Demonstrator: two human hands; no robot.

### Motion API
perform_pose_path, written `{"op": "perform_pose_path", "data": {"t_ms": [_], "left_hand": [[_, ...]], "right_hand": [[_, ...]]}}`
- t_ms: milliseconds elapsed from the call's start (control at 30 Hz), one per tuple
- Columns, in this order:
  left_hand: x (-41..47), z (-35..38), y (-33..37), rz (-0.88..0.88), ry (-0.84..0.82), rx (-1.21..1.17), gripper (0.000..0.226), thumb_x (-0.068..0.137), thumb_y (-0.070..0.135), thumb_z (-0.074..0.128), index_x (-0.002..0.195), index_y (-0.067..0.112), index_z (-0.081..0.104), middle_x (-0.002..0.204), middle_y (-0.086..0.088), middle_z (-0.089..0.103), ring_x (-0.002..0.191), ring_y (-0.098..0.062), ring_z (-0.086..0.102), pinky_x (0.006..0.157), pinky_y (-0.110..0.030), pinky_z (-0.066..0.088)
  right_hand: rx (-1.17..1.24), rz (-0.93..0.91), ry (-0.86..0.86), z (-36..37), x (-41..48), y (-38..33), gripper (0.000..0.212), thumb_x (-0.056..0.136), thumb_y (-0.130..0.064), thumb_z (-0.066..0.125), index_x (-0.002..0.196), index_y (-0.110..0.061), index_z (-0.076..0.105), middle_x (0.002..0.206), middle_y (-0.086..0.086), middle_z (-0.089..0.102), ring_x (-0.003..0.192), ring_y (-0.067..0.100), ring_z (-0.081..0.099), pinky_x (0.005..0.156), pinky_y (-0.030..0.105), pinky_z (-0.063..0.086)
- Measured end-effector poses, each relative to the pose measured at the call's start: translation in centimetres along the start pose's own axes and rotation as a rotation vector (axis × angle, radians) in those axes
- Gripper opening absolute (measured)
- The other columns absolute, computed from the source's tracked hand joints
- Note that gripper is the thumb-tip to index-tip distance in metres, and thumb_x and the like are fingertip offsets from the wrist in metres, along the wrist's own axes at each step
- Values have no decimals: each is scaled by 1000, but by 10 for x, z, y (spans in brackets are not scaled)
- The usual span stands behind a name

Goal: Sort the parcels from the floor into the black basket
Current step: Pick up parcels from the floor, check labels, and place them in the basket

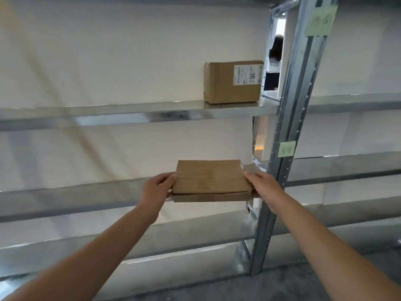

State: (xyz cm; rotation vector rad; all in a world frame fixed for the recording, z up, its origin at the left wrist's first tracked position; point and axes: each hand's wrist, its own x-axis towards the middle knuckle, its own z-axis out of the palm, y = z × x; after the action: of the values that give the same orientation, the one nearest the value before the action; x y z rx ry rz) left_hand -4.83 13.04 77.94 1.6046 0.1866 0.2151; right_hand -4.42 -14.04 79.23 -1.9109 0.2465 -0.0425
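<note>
- Fingers (167, 177) of the left hand (155, 190) grip the left edge of the parcel (210, 181): thumb on the top face, remaining fingers curled beneath.
- Fingers (252, 176) of the right hand (263, 187) grip the right edge in the same way. Neither hand is free.
- Parcel location: held flat in mid-air between the two hands, at the height of the lower shelf (86, 192) and just left of the steel upright (288, 127). Whether its far edge touches the shelf cannot be determined.
- Step in hand (judgement): transport of the parcel to the black basket. The basket is not in view, so locate it before committing to a direction.
- Hold the parcel level. It looks thin and light, and the near flap seam shows a slight gap, so support the underside rather than squeezing the edges.
- Draw the parcel toward the body before turning. This clears the shelf lip and the upright on the right.
- Release only once the parcel is low inside the basket; do not drop it from height.
- Surroundings: a second cardboard box (232, 82) with a white label stands on the upper shelf (130, 111), far and to the right, well apart from the held parcel.
- Two green notes (321, 20) (286, 149) are stuck to the upright; their writing is illegible.
- Another person (274, 59) is partly visible through the gap behind the rack.
- A grey floor (282, 285) shows near the rack's base; no parcels are visible on it here.
</note>
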Motion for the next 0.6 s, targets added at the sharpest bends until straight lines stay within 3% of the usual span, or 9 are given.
{"op": "perform_pose_path", "data": {"t_ms": [67, 167, 233, 300, 333, 400, 500, 600], "left_hand": [[3, -31, 6, -11, 34, -15, 11, 94, 20, 65, 97, 15, 74, 89, 1, 72, 82, -15, 65, 78, -32, 58], [6, -78, 16, -50, 53, -66, 21, 95, 27, 63, 93, 10, 75, 85, -4, 73, 78, -17, 67, 76, -30, 56], [8, -110, 21, -71, 101, -45, 23, 96, 24, 59, 86, 11, 75, 85, -8, 73, 77, -15, 69, 77, -28, 57], [8, -141, 25, -70, 124, 30, 22, 94, 3, 54, 79, 7, 70, 79, -13, 69, 66, -11, 67, 68, -19, 54], [6, -155, 27, -73, 102, 33, 25, 90, -9, 49, 82, 3, 70, 75, -14, 67, 64, -14, 64, 64, -20, 53], [0, -183, 30, -66, 30, 55, 38, 83, -21, 42, 97, -1, 71, 78, -14, 68, 72, -22, 61, 70, -29, 52], [-14, -222, 33, -15, -9, 106, 34, 86, -18, 47, 99, 3, 70, 88, -12, 67, 81, -21, 61, 73, -27, 54], [-26, -255, 32, 4, -13, 105, 21, 93, 2, 56, 95, 12, 75, 87, -6, 72, 86, -21, 62, 77, -29, 56]], "right_hand": [[13, -42, -11, 22, -7, -21, 27, 97, -41, 54, 100, -17, 66, 95, 1, 65, 87, 15, 61, 70, 29, 50], [77, -62, -22, 57, -17, -49, 26, 95, -43, 57, 100, -19, 67, 101, 6, 66, 93, 23, 63, 81, 41, 57], [166, -46, -55, 78, -26, -71, 19, 97, -32, 55, 104, -20, 69, 94, 7, 67, 81, 23, 63, 64, 35, 57], [285, 11, -116, 98, -34, -94, 18, 97, -18, 54, 104, -10, 69, 70, 11, 60, 58, 22, 55, 45, 28, 50], [318, 40, -147, 107, -37, -104, 19, 96, -12, 53, 105, -5, 68, 62, 12, 54, 52, 21, 51, 42, 27, 47], [348, 61, -211, 126, -43, -119, 23, 95, 0, 48, 107, 3, 67, 58, 12, 51, 51, 20, 50, 44, 28, 50], [351, 46, -305, 155, -59, -137, 22, 95, 5, 45, 101, 2, 66, 58, 11, 59, 57, 20, 57, 53, 29, 56], [320, 36, -305, 182, -73, -150, 18, 95, -6, 51, 94, 6, 64, 64, 16, 61, 55, 23, 58, 51, 30, 53]]}}
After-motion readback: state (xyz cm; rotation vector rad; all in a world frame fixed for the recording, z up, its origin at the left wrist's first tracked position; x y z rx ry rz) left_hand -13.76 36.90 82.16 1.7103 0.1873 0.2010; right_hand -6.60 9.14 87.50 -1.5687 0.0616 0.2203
